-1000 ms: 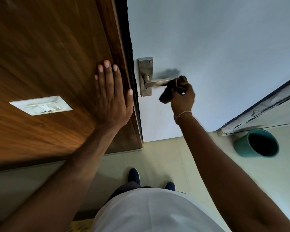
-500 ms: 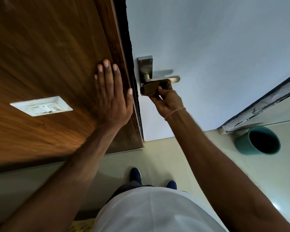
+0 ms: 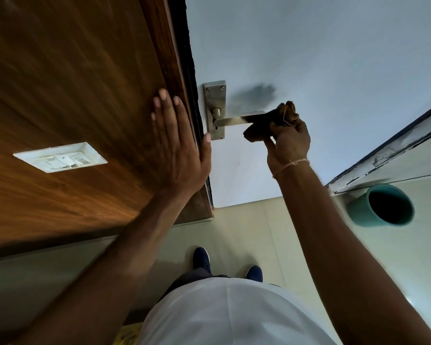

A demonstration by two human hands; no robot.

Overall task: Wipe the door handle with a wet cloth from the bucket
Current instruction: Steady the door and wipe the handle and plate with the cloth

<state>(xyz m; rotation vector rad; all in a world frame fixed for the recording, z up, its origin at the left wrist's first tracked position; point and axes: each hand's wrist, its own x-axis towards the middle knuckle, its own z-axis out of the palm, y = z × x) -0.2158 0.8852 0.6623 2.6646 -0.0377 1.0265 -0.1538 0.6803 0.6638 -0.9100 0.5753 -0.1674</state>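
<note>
The metal door handle (image 3: 236, 120) juts from its plate (image 3: 215, 109) on the pale door (image 3: 308, 58), and a brown cloth (image 3: 264, 127) is bunched over its free end at 3 o'clock. The right hand (image 3: 287, 143) grips that cloth closed from 5 o'clock, while the left hand (image 3: 177, 145) lies flat, fingers spread, on the wooden panel (image 3: 72, 83) at 9 o'clock of the handle. A teal bucket (image 3: 381, 205) stands on the floor (image 3: 246, 232) at 4 o'clock, well apart, and a white switch plate (image 3: 60, 156) sits further left on the wood.

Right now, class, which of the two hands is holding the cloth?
The right hand: it grips the brown cloth at the free end of the door handle. The left hand lies flat and empty on the wooden panel.
</note>
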